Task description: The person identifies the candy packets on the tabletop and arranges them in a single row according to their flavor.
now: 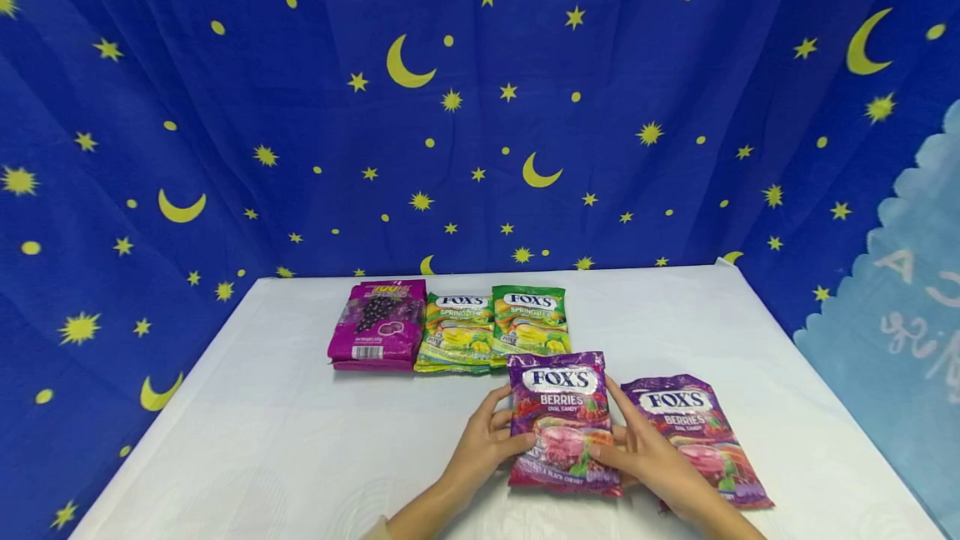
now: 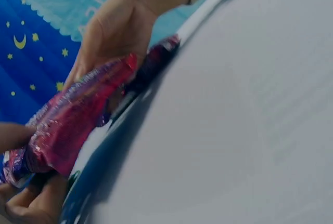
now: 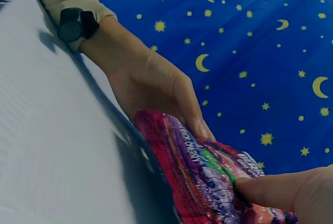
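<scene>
We see the left hand (image 1: 482, 444) and the right hand (image 1: 651, 455) gripping opposite sides of 1 purple Fox's berries bag (image 1: 561, 432), thumbs laid over its printed front and fingers tucked behind. The bag sits between them at the near part of the table, its front turned up to us and tilted; the left wrist view suggests its lower edge is raised off the white cloth (image 1: 262, 448). We judge it light to moderate in weight, soft and lumpy, with loose candies that can shift, and a glossy film that may slip under dry fingertips. We would keep 2 hands on the full sides, about mid-height, rather than on the thin crimped ends, and squeeze gently so the seams are not strained. Just right of it, partly behind the right hand, another berries bag (image 1: 705, 440) lies at a slant. Farther back, 2 green Fox's bags (image 1: 456, 338) (image 1: 529, 322) lie side by side, with a magenta grape packet (image 1: 381, 325) to their left. Beyond hangs a blue star-and-moon curtain (image 1: 480, 123).
</scene>
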